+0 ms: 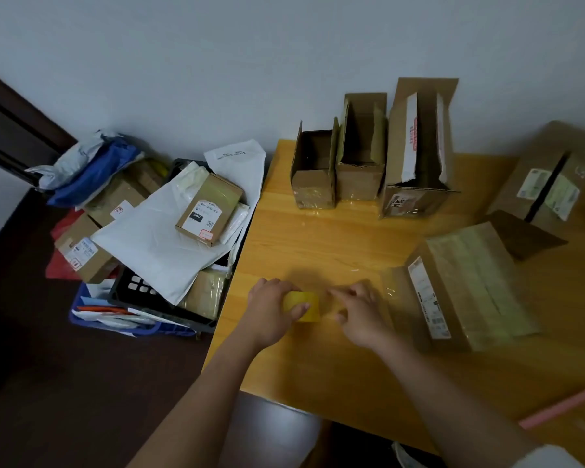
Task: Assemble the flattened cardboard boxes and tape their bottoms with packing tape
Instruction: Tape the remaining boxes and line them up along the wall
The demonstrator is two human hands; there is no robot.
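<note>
Gripping one yellow roll of clear packing tape, the left hand is resting on the wooden table; the right hand is pinching its clear strip; five brown cardboard boxes are sitting there, three open, two taped.

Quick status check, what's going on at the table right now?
Left hand grips tape roll. Right hand pinches clear tape end. Box lies beside. Nothing in the way.
</note>
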